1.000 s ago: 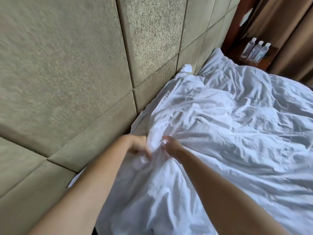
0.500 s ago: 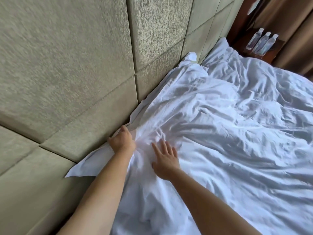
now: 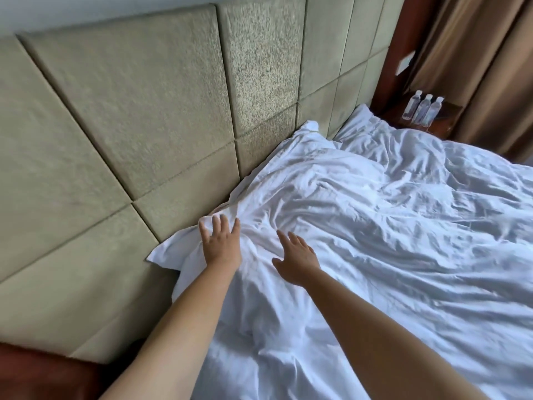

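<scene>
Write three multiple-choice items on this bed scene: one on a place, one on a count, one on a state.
1. Where do the water bottles stand?
A. on a chair
B. on the bedside table by the curtain
C. on the floor

2. How many water bottles are there?
A. two
B. three
C. five

3. How are the left hand and right hand held?
A. both open, fingers extended
B. both clenched on a fold
C. one holding a bottle

Answers:
1 B: they stand on the wooden table beside the curtain.
2 B: three caps show in a row.
3 A: both hands are spread over the white bedding, gripping nothing.
</scene>
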Demonstrator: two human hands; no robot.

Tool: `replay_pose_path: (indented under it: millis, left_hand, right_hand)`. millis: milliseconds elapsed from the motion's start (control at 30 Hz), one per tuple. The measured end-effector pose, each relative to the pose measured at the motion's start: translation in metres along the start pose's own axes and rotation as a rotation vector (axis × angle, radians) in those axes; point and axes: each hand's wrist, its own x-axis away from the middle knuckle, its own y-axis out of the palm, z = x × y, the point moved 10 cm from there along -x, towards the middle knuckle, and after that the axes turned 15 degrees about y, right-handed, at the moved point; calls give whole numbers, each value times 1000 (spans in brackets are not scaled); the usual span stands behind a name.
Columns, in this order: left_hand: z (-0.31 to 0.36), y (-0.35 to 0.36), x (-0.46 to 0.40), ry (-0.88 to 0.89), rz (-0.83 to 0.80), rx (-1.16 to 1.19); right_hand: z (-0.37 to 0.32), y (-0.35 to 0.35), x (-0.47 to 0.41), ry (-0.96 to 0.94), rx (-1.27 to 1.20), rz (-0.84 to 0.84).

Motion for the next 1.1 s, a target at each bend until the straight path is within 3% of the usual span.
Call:
replay_pose_path:
  millis: [200, 400, 767, 1100]
  left_hand:
    - [47, -28, 111, 4, 35, 71]
    - [88, -2, 193, 1, -92, 180]
    - [94, 118, 286, 38, -341, 356]
    - [39, 261, 290, -71, -562, 677]
  right_hand:
    - [38, 0, 104, -52, -37, 8]
    - [87, 32, 168, -23, -62, -29]
    - [121, 164, 244, 87, -45, -277]
    - [67, 275, 223, 230, -75, -414]
